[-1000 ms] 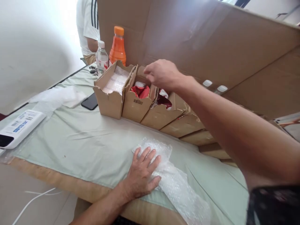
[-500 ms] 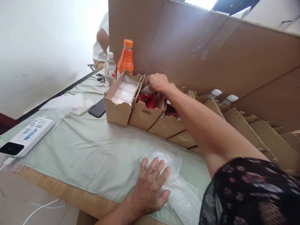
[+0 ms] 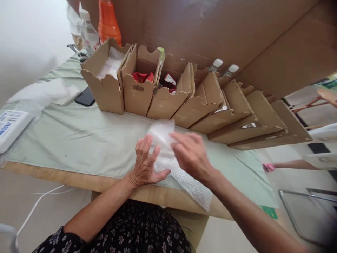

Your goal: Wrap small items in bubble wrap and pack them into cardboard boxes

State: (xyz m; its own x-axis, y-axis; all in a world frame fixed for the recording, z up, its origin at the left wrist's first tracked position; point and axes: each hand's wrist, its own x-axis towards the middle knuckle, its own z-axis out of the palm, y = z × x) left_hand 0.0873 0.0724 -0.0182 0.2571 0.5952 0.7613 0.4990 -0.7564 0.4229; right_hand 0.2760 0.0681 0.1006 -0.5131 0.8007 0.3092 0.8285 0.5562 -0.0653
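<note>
Swinging back from the second cardboard bin from the left (image 3: 137, 100), my right hand (image 3: 190, 154) is now working low over the near part of the table, and a smooth white piece (image 3: 162, 136) is now lying where only bubble wrap (image 3: 193, 184) was showing. The wrap is lying on the pale green tablecloth (image 3: 100, 147) between my hands, its tail trailing right over the wooden table edge (image 3: 79, 179). My left hand (image 3: 146, 166) is spreading loosely at its left side, thumb stretching right over the wrap, gripping nothing, probably to keep the light layers from sliding. My right fingers are curling close together at the white piece's right side; with the blur, I cannot tell whether they are pinching or only brushing it. Along the far side, the bins are standing in a row, mouths upward, presumably so that each is staying within reach. A red wrapper (image 3: 143, 77) is showing inside the second one. The black phone (image 3: 85, 97) is resting farther left, likely out of my hands' way.
</note>
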